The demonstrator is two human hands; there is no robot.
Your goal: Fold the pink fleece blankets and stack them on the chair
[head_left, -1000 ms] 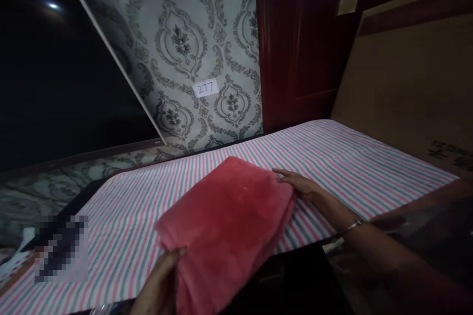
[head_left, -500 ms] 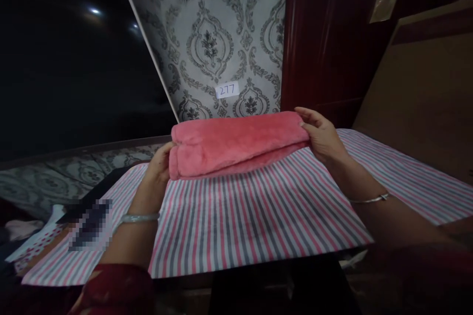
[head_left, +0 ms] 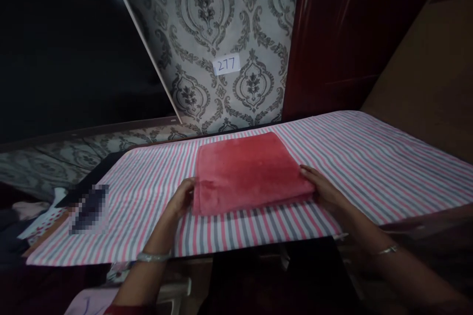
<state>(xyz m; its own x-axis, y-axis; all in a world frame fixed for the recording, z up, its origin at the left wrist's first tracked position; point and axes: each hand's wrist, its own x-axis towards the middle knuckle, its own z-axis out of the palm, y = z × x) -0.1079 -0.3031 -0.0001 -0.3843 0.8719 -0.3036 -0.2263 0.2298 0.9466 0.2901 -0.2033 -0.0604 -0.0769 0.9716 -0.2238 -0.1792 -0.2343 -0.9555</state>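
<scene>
A folded pink plush cloth [head_left: 251, 170] lies low over the striped tablecloth [head_left: 148, 177], its broad face up. Whether its near edge rests fully on the table I cannot tell. At the cloth's left edge, my left hand [head_left: 182, 198] is closed, the fingertips partly hidden behind the fabric. Opposite it, my right hand [head_left: 321, 186] grips the near right corner, thumb and fingers partly tucked out of sight. A bangle circles each wrist.
Behind the table stands a patterned wall with a paper label [head_left: 226, 64] reading 277. A large black screen [head_left: 74, 54] is at the left, a dark red door panel [head_left: 328, 34] at the right. A blurred-out dark patch [head_left: 88, 209] sits on the table's left side.
Both hands have lowered the pink cloth from the air toward the tabletop and tipped it flatter, so more of its upper face shows. The view has tilted down.
</scene>
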